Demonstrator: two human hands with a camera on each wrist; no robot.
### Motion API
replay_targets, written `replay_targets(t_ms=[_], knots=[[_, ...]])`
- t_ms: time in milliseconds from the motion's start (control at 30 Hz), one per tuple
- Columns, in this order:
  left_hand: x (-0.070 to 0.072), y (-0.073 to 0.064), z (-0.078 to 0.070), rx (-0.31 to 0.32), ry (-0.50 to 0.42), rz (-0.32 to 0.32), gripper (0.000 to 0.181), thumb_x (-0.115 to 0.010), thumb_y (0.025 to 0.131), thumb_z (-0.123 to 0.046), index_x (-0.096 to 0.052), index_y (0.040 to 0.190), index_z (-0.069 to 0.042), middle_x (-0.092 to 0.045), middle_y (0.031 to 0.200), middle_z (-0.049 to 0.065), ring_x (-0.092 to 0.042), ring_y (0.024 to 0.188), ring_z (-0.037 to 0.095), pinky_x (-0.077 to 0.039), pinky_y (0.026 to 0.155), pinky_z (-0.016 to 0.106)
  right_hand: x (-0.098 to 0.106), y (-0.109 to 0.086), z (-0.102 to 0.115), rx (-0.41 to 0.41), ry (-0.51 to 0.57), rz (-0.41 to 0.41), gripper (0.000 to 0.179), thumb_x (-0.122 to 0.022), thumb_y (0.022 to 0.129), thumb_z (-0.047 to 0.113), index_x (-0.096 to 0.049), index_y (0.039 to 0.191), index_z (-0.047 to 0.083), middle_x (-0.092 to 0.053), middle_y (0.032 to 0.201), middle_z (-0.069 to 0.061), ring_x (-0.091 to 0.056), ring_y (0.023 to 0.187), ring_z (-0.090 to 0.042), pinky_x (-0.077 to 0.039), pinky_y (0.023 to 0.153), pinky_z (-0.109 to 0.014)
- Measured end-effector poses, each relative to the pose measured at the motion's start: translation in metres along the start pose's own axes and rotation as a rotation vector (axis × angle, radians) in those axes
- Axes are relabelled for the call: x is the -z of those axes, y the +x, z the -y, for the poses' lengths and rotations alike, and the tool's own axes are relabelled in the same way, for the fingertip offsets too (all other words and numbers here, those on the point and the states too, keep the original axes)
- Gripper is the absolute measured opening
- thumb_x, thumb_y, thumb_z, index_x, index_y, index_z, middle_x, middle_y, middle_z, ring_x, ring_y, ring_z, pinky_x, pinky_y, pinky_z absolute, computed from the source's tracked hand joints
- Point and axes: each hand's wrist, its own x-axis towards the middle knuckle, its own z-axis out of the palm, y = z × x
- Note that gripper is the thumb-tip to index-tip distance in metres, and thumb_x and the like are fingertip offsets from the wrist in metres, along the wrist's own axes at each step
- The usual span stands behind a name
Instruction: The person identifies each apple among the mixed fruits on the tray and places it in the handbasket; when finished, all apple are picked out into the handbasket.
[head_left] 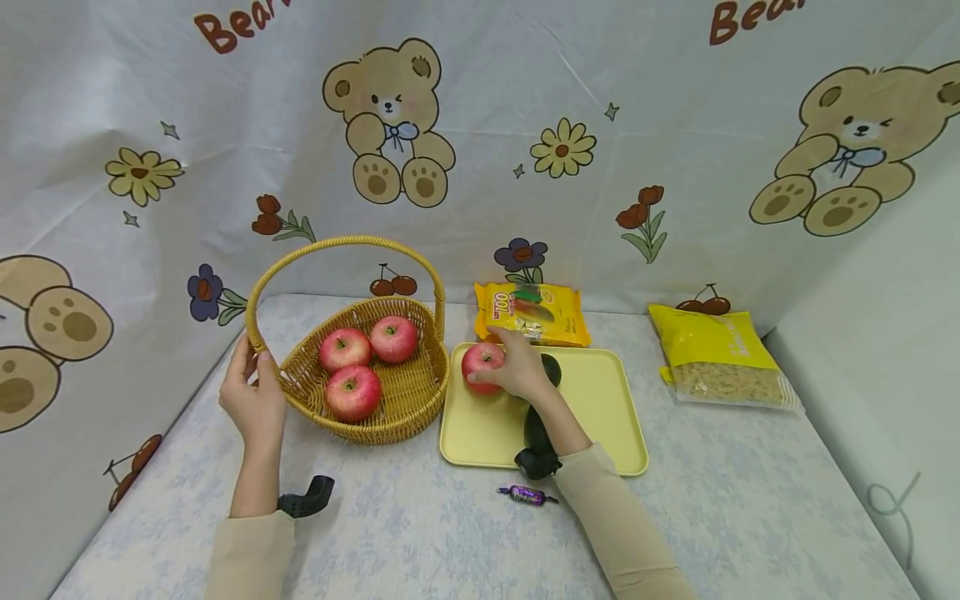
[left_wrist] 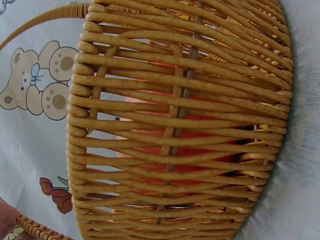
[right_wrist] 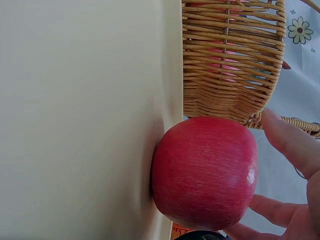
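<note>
At the left, my left hand [head_left: 257, 398] grips the handle of a wicker basket [head_left: 408, 429] near its lower end; a fingertip [left_wrist: 7, 216] shows by the handle in the left wrist view. Three red apples sit inside the basket. My right hand [head_left: 519, 367] is over another red apple [right_wrist: 205, 172] at the left end of a pale yellow tray [head_left: 600, 417]. Its thumb [right_wrist: 292, 142] stands apart from the apple's skin, and its loosely spread fingers [right_wrist: 275, 210] are close by the fruit's far side.
Dark green rounded produce [head_left: 552, 369] lies on the tray, partly covered by my right arm. Behind the tray is a yellow snack packet [head_left: 536, 312]. A yellow-topped clear bag [head_left: 723, 358] lies at the right, and a purple wrapped candy [head_left: 527, 495] in front.
</note>
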Motion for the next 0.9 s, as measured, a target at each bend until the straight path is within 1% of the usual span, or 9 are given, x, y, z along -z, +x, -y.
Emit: replay_targets(t_ms=[167,333,433,667,900], knots=[[-0.0002,-0.0003,0.0003,-0.003,-0.005,-0.001,0.04,-0.049,0.102,-0.016,-0.053,0.141,-0.01,-0.063,0.133,0.01,-0.059,0.106,0.004,-0.042,0.076,0.011,-0.0012,0.0007,-0.0006,-0.015,-0.063,0.013,0.09,-0.086,0.072,0.039,-0.044,0.146,0.01,-0.046,0.147,-0.017,-0.041,0.136,-0.036,-0.029,0.112,-0.057],[-0.0004,-0.0003,0.0007,-0.01,-0.019,-0.003,0.04,-0.049,0.102,-0.015,-0.054,0.141,-0.01,-0.063,0.132,0.01,-0.057,0.103,-0.003,-0.042,0.075,0.01,-0.0021,0.0007,-0.0003,-0.029,-0.086,0.024,0.092,-0.086,0.071,0.039,-0.043,0.147,0.01,-0.048,0.146,-0.017,-0.039,0.137,-0.036,-0.028,0.112,-0.058],[-0.0007,0.0,0.001,-0.013,-0.026,-0.002,0.04,-0.049,0.101,-0.014,-0.054,0.141,-0.01,-0.063,0.132,0.01,-0.056,0.102,-0.005,-0.042,0.075,0.009,-0.0022,0.0002,0.0009,-0.036,-0.099,0.026,0.091,-0.087,0.071,0.037,-0.043,0.147,0.01,-0.049,0.145,-0.017,-0.04,0.136,-0.036,-0.029,0.111,-0.057],[-0.0007,-0.0002,0.0001,0.006,-0.014,-0.002,0.04,-0.049,0.102,-0.017,-0.053,0.142,-0.011,-0.062,0.133,0.009,-0.057,0.105,-0.001,-0.042,0.076,0.01,-0.0031,0.0006,0.0019,-0.046,-0.12,0.031,0.089,-0.088,0.069,0.033,-0.046,0.145,0.011,-0.052,0.142,-0.015,-0.043,0.134,-0.036,-0.03,0.109,-0.054],[-0.0007,0.0,0.0006,0.011,-0.01,-0.001,0.04,-0.049,0.102,-0.017,-0.053,0.141,-0.011,-0.062,0.133,0.009,-0.059,0.107,0.003,-0.042,0.076,0.01,-0.0046,0.0006,0.0023,-0.038,-0.158,0.028,0.087,-0.089,0.068,0.034,-0.05,0.141,0.01,-0.056,0.138,-0.013,-0.049,0.127,-0.034,-0.031,0.107,-0.053]])
